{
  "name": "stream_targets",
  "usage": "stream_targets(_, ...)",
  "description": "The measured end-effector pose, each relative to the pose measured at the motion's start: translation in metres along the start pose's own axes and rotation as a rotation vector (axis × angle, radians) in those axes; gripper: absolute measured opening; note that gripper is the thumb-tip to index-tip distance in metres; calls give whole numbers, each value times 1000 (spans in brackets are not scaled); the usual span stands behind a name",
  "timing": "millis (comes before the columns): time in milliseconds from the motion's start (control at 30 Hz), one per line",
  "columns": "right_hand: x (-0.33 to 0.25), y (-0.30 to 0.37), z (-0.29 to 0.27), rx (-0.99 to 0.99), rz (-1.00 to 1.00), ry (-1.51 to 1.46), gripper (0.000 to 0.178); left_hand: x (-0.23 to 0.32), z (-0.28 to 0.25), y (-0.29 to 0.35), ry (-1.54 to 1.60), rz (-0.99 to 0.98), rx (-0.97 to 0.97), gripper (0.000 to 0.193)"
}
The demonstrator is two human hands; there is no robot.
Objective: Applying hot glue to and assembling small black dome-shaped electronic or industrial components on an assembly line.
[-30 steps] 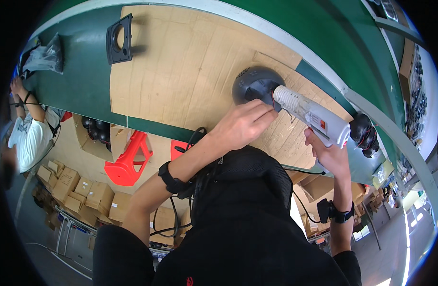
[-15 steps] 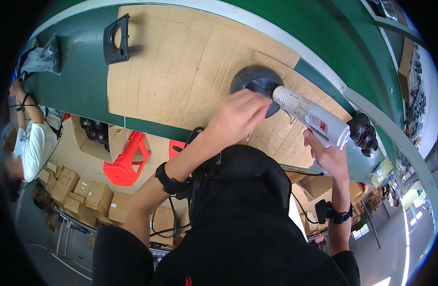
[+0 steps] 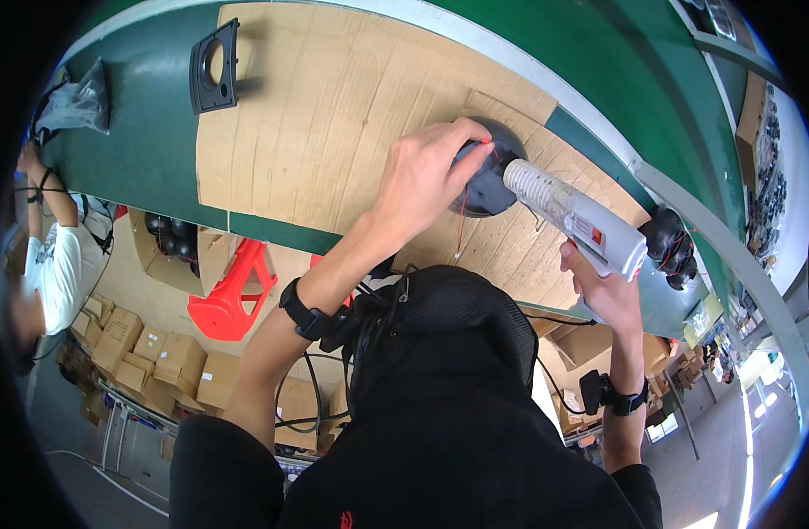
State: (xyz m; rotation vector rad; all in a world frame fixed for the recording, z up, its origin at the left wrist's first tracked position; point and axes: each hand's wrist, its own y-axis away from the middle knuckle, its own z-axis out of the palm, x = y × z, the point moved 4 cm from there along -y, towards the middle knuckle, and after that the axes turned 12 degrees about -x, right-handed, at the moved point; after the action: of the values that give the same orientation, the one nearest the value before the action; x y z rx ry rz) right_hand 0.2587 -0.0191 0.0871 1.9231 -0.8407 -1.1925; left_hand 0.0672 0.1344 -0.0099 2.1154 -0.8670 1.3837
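A dark round dome-shaped housing [image 3: 488,194] rests on the cardboard to the right of centre. Over its left side is my left hand [image 3: 426,172], thumb and forefinger pinched on a thin red wire [image 3: 486,140] with a bright red bit at the fingertips. Part of the housing is hidden behind that hand. More thin wire hangs from its near edge. My right hand [image 3: 609,295] grips the handle of a white heat gun [image 3: 581,216] with a ribbed barrel. The barrel's tip meets the housing's right side in the view; whether they touch I cannot tell.
A cardboard sheet [image 3: 325,106] covers much of the green bench. On its far left stands a black frame with a round hole [image 3: 214,69]. Black round parts [image 3: 669,247] lie at right. A red stool [image 3: 233,295] and cartons [image 3: 175,361] are below; a person [image 3: 56,264] is at left.
My left hand has moved up and away from me, to the far left of the housing, still pinched. The near part of the housing and hanging wire now show. The heat gun has barely moved.
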Motion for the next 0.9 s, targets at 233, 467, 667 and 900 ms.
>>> stream_targets(233, 3, -1, 3, 9, 4, 16, 29, 1, 1, -2, -35, -28, 0, 13)
stream_targets(467, 7, -2, 7, 52, -111, 20, 22, 3, 2, -2, -45, -65, -27, 13)
stream_targets(667, 6, -2, 8, 20, -15, -4, 35, -1, 4, 0, -39, -84, -26, 13)
stream_targets(900, 11, -4, 9, 32, -31, -29, 34, 1, 4, -1, -51, -98, -42, 13)
